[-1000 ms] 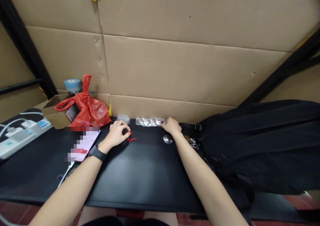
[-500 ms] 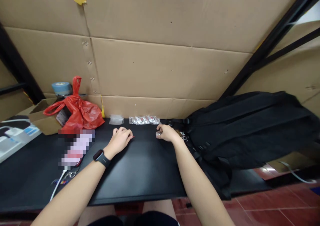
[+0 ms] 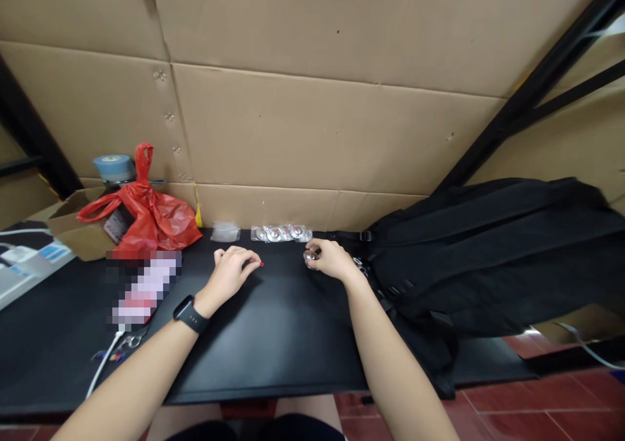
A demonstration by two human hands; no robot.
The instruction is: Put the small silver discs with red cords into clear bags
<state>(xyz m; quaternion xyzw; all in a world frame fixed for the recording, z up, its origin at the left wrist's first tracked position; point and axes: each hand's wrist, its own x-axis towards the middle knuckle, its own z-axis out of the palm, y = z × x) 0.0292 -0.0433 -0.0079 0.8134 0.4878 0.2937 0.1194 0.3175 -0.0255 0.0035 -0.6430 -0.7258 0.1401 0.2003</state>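
Observation:
My left hand, with a dark watch on its wrist, pinches a tiny red piece between thumb and forefinger over the black tabletop. A shiny, round, silvery disc is held at the fingertips of my right hand; its exact kind is too small to make out. Just behind the hands, against the cardboard, lies a row of round silvery pieces in clear plastic packets. Left of that row sits a small stack of clear plastic bags.
A black backpack fills the right side. On the left are a knotted red plastic bag, a cardboard box, a blurred-out phone with a white cable, keys and a white power strip. Cardboard panels stand behind.
The view has shifted slightly. My left fingers have closed on the red piece, which shows more clearly at their tips. My right hand has tilted the disc a little.

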